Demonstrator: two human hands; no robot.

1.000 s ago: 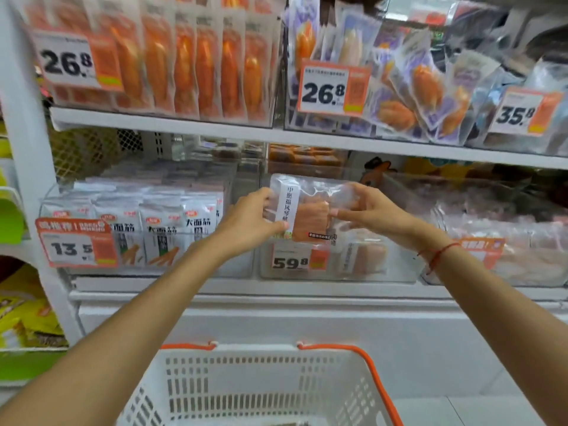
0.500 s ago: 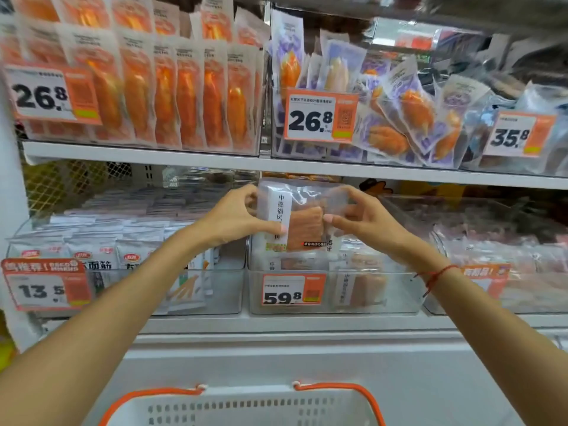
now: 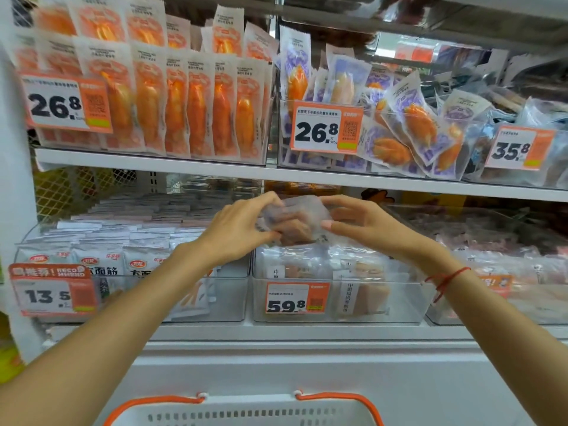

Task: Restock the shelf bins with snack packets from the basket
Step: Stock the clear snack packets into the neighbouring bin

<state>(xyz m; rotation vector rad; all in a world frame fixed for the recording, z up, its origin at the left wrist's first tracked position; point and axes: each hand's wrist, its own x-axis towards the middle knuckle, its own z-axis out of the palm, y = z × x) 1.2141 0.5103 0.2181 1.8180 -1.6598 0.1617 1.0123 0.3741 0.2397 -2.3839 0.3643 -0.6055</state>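
Basket [image 3: 246, 410]: nearest you, at the bottom edge of view; white, orange handles; contents hidden.
Left hand [image 3: 238, 232]: fingers curled onto the left end of the snack packet [image 3: 296, 222], gripping it.
Right hand [image 3: 362, 224]: pinching the packet's right end; red string [image 3: 445, 276] at the wrist.
Packet position: between your two hands, just above the open top of the middle bin [image 3: 338, 302], the one tagged 59.8, at the front edge of the lower shelf.
Change: a second ago you held the packet upright, label facing you, in front of this bin; it now lies tipped back, higher and further in.
Meaning: placement looks nearly done; release is what remains.
Packet detail: blurred, probably clear film over a brown piece.
Neighbour: left bin [image 3: 132, 272], tagged 13.5, white packets.
Farthest: upper shelf [image 3: 153, 161], orange and purple packets.
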